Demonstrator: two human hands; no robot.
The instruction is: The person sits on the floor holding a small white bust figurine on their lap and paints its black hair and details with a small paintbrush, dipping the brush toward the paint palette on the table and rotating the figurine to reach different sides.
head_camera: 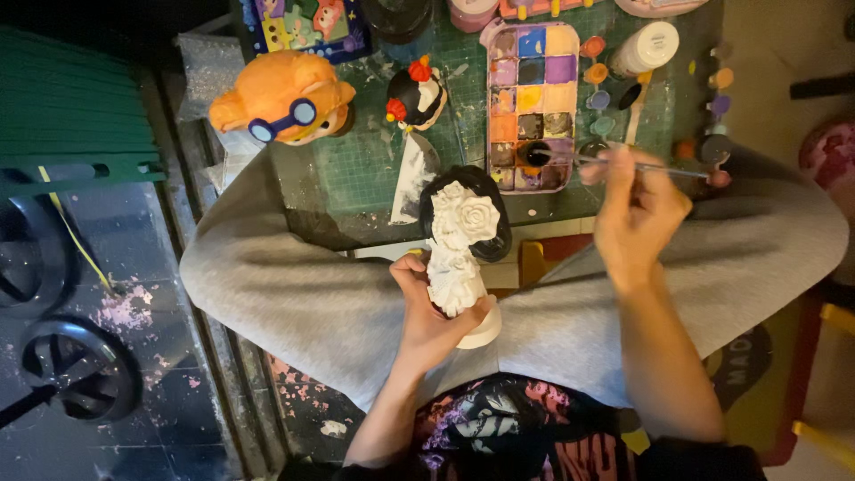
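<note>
Held over the lap before a paint-spattered bench, a white plaster figurine with black-painted hair, likely light but brittle, sits best gripped by its base where the left hand clasps it, while the right hand pinches a thin paintbrush dipping into a multicoloured paint palette.

Dim room; green cutting mat on table, paint-flecked dark floor, black wheels at left

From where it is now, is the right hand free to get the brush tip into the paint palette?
Probably yes: the right hand holds the brush with its tip already at the paint palette, and nothing lies between them.
</note>
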